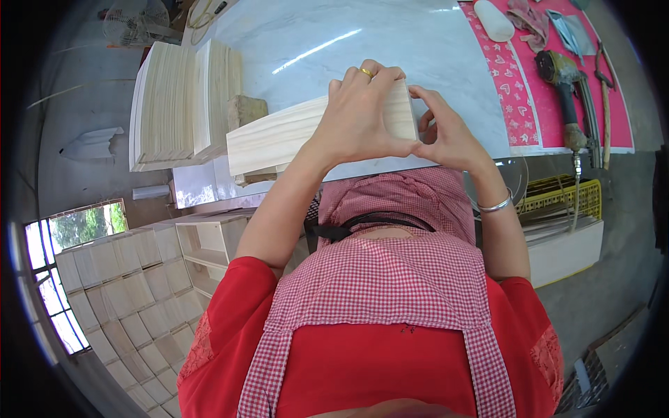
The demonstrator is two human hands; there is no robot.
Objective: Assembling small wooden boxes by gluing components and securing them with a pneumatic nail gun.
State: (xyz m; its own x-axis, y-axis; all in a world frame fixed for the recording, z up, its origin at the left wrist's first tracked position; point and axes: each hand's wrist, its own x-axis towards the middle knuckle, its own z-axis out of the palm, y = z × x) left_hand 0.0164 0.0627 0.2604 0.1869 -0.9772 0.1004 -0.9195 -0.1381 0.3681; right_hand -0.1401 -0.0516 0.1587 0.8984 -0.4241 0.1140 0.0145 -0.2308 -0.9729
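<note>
Running left to right, the long axis of a pale wooden plank (279, 136) lies roughly parallel to the near edge of the marbled tabletop (418, 35), its narrow right end facing the tabletop's pink-covered side. The left hand (355, 115) grasps it across the width near that end, the plank stretching out leftward beyond the wrist. The right hand (449, 132) curves around the end; whether it grips cannot be told. Stacked boards (165, 104) stand at the tabletop's left, a pneumatic nail gun (568, 97) at its right.
</note>
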